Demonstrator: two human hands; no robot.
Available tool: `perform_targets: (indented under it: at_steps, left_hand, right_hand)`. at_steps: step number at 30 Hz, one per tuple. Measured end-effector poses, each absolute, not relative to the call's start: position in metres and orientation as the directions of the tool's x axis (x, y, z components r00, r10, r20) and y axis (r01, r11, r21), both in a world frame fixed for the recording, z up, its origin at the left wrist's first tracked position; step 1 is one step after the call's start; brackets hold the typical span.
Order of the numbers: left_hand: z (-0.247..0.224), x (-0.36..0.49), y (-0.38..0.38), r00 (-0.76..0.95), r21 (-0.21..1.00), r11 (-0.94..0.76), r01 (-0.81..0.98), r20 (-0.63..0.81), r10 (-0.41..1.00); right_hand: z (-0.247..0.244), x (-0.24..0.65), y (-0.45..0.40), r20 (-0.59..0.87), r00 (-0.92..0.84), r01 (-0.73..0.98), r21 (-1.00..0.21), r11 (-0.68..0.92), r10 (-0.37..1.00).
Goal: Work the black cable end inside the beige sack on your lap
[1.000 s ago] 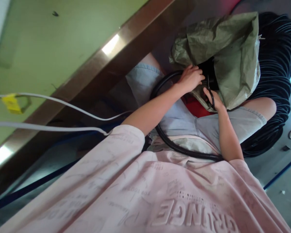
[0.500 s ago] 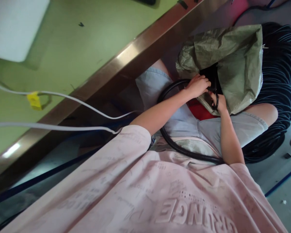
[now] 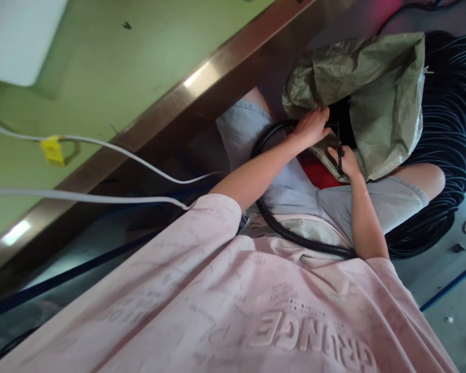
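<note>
A black corrugated tube curves across my lap and up to my left hand. The fingers of that hand are closed around it, and a short dark end sticks out past them over the sack's mouth. Just below, my right hand grips black-handled scissors, whose dark blades point up near the tube's end. Both hands are at the opening of a greenish woven sack, propped upright between my legs. The sack's inside is dark, and its contents cannot be made out.
A large coil of black tubing lies on the floor beside my knee. To the left, a green table with a metal edge carries white cables and a yellow tag. Something red is below the sack's rim.
My left hand has moved slightly up and left, with the tube in it. The scissors in my right hand have shifted a little left and turned, and the hands are farther apart.
</note>
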State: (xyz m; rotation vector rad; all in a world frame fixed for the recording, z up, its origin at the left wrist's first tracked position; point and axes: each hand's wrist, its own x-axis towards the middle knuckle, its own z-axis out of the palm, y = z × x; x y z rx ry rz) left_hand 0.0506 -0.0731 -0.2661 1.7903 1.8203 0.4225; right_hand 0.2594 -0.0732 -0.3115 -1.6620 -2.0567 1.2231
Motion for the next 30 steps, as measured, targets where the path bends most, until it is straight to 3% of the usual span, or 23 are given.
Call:
perform_targets:
  at_steps: [6, 10, 18, 30]
  left_hand:
    - [-0.268, 0.047, -0.072, 0.030, 0.617, 0.087, 0.783, -0.176, 0.984]
    - [-0.276, 0.049, -0.070, 0.064, 0.645, 0.059, 0.762, -0.166, 0.984]
    - [-0.270, 0.048, -0.066, 0.035, 0.612, 0.113, 0.782, -0.225, 0.974]
    - [-0.274, 0.044, -0.061, 0.004, 0.575, 0.119, 0.810, -0.208, 0.978]
  right_hand:
    - [-0.307, 0.255, -0.073, -0.311, -0.322, 0.710, -0.704, 0.011, 0.894]
    - [-0.298, 0.254, -0.075, -0.412, -0.305, 0.697, -0.711, -0.094, 0.859]
    - [-0.299, 0.259, -0.075, -0.441, -0.279, 0.687, -0.712, -0.143, 0.853]
    - [-0.300, 0.262, -0.068, -0.284, -0.273, 0.733, -0.680, 0.008, 0.919]
